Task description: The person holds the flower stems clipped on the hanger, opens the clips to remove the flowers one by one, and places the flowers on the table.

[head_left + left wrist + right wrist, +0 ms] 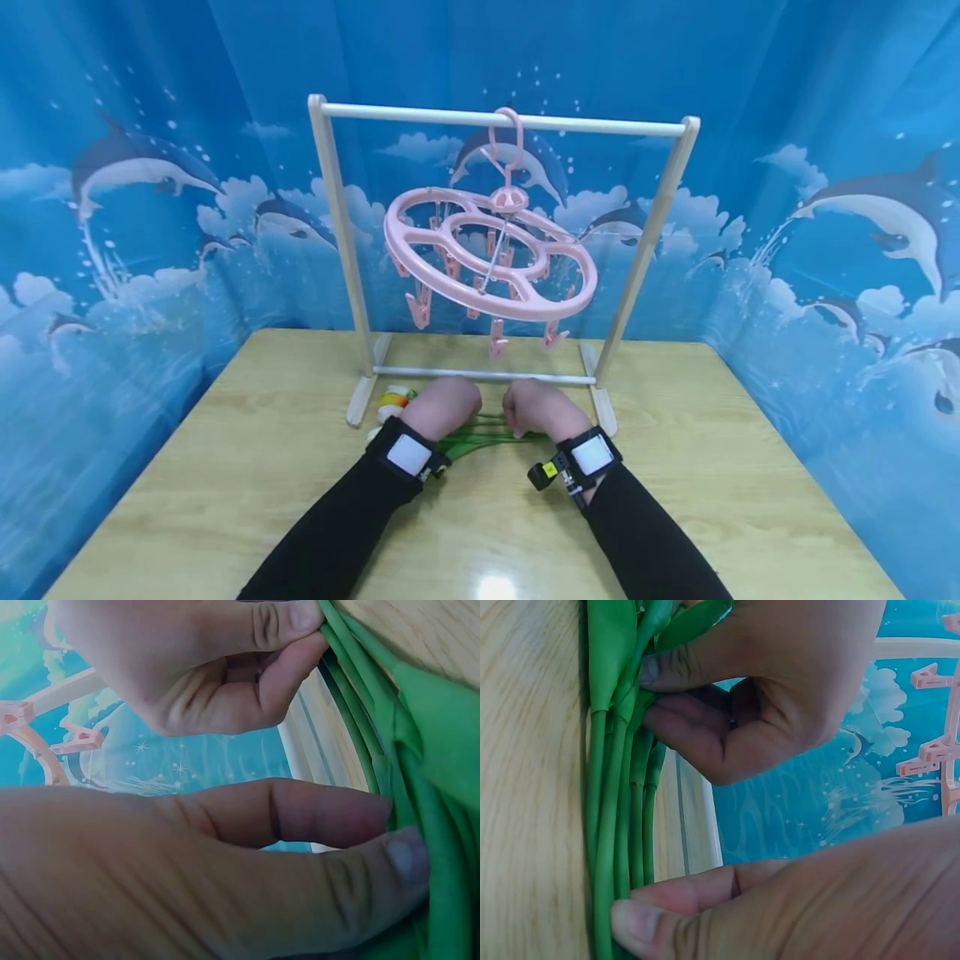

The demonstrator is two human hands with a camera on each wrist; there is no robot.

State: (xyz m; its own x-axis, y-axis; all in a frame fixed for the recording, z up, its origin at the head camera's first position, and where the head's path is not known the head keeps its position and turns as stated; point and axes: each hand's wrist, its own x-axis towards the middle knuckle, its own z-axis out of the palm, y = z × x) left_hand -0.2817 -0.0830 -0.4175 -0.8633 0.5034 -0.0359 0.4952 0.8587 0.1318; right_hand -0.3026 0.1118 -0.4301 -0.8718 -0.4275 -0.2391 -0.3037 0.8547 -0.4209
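A bunch of flowers lies on the table, its white and orange heads [392,403] to the left and its long green stems [606,810] running right. My left hand [444,407] pinches the bunch between thumb and forefinger, around the broad green leaves [442,727]. Further along, my right hand [543,408] pinches the bare stems between thumb and fingertip. Both hands are close together near the table surface, knuckles facing up in the head view. My left forearm and hand partly cover the flower heads.
Just beyond my hands stands a wooden rack [341,225] with a white top bar [420,114]. From it hangs a tilted pink round drying hanger [405,242] with several clothes pegs [497,340]. A blue dolphin-print curtain [247,67] surrounds the wooden table [225,467].
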